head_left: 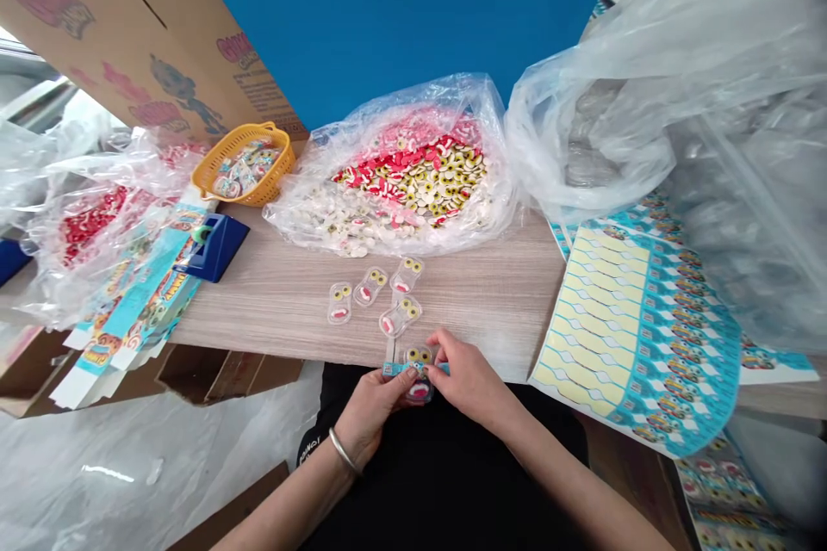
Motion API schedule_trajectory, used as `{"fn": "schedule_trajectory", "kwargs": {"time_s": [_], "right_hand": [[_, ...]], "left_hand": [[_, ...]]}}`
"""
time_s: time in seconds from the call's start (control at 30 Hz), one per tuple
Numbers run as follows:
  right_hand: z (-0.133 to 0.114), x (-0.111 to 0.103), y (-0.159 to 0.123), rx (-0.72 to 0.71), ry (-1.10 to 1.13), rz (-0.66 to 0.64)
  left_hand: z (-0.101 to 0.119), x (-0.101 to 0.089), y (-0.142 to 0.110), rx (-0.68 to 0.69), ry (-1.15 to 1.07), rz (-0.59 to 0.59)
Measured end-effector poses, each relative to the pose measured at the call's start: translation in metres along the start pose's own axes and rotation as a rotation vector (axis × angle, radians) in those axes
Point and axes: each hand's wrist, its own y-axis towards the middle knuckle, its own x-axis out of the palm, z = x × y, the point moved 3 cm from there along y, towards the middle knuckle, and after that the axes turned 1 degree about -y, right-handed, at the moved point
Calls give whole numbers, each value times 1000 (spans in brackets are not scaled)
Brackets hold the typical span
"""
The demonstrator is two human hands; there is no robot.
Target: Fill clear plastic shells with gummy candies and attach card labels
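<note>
At the table's front edge, my left hand [369, 410] pinches a small clear blister pack [419, 390] with yellow eye pieces and a red-and-white mouth piece inside. A blue printed label strip [394, 368] lies across its middle. My right hand [470, 380] is closed at the strip's right end, thumb and fingertips on it. Just beyond are more filled clear packs: one pack [339, 303] at the left, another [370, 286] beside it, and two overlapping packs [401, 316] nearest my hands. Parts of the held pack are hidden by my fingers.
A big clear bag [401, 181] of loose eye and mouth pieces lies behind. Left are a yellow basket [277, 172] of packs, a blue tape dispenser [223, 250] and printed cartons [139, 301]. Label sheets [587, 318] and plastic bags [730, 146] lie right.
</note>
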Motion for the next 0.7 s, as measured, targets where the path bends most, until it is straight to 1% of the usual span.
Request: {"fn": "schedule_trajectory", "kwargs": {"time_s": [0.03, 0.1, 0.2, 0.27, 0.33, 0.43, 0.5, 0.6, 0.7], "right_hand": [[1, 1, 0, 6, 62, 15], [3, 1, 0, 65, 238, 35], [6, -5, -1, 152, 578, 21], [2, -16, -2, 125, 717, 7], [-4, -29, -4, 57, 761, 15], [-13, -45, -8, -13, 798, 40], [-17, -50, -9, -35, 859, 26], [-22, -51, -10, -71, 943, -17], [-25, -46, -12, -83, 1020, -60]], "left_hand": [[3, -1, -3, 28, 0, 22], [11, -1, -7, 87, 5, 60], [30, 2, -9, 196, 2, 39], [46, 7, -8, 248, -14, 5], [61, 13, -8, 270, -22, -30], [78, 24, -9, 275, -36, -127], [82, 32, -11, 255, -64, -211], [83, 45, -13, 207, -85, -332], [82, 56, -15, 182, -83, -461]]}}
